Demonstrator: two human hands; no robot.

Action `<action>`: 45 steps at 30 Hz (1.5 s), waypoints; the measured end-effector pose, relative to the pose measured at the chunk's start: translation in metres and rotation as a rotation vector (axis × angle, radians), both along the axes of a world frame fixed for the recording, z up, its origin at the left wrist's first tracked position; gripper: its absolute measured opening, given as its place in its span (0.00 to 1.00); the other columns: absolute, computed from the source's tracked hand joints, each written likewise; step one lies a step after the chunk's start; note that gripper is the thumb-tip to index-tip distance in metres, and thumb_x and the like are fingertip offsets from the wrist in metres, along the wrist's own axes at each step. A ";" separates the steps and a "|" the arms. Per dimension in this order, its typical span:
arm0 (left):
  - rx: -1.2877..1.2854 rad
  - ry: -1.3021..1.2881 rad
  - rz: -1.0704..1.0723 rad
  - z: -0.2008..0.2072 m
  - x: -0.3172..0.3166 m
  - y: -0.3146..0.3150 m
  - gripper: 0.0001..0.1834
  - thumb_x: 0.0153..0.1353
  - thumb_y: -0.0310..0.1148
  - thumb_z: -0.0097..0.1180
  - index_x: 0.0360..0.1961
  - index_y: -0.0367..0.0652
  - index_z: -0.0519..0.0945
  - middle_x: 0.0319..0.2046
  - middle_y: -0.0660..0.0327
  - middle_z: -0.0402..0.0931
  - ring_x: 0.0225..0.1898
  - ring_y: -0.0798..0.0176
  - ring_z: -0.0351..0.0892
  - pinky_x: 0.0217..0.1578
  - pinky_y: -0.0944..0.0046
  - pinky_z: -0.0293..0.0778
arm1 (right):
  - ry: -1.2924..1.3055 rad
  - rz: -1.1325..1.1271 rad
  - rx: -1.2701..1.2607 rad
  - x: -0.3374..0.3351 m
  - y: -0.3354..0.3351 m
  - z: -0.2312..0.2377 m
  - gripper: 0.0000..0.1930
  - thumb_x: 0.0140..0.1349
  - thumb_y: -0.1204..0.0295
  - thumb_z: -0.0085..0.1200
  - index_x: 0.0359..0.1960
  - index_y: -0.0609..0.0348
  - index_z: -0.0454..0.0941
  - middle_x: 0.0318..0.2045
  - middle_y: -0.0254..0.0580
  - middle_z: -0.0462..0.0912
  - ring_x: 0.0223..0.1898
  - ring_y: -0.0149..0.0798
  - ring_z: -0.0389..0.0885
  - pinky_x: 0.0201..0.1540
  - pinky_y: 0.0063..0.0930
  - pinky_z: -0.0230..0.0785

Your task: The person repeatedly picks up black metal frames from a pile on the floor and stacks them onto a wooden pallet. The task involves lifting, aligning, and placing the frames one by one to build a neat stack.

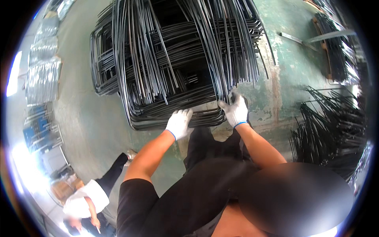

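The white-gloved left hand (pixel 179 121) rests on the near bars of a big stack of black metal frames (pixel 173 35). The right hand (pixel 235 110) (gloved alike, blue at the cuff) is at the stack's near right corner; its fingers are blurred, so whether they grip is hard to say. Dark bent rods (pixel 325 134) pile up on the right. Lower left, a co-worker (pixel 92 195) in a white top is on the green floor (pixel 79 102).

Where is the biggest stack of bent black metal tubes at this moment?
In the head view, the stack fills the upper middle, its near edge at the left hand and the right hand; black rods lie to its right.
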State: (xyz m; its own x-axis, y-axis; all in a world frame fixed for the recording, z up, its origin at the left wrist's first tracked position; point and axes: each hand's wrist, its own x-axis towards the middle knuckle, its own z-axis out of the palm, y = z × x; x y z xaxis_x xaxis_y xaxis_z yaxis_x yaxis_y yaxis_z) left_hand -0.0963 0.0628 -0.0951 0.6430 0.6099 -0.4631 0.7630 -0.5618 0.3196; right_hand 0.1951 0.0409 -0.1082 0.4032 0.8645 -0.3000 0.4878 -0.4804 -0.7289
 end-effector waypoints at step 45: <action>0.353 -1.015 0.703 0.202 -0.081 -0.215 0.20 0.58 0.16 0.75 0.49 0.42 0.83 0.47 0.56 0.85 0.50 0.59 0.87 0.53 0.60 0.81 | 2.052 0.716 -0.219 -0.241 0.061 0.418 0.05 0.63 0.76 0.60 0.35 0.54 0.75 0.23 0.35 0.75 0.24 0.36 0.77 0.35 0.40 0.81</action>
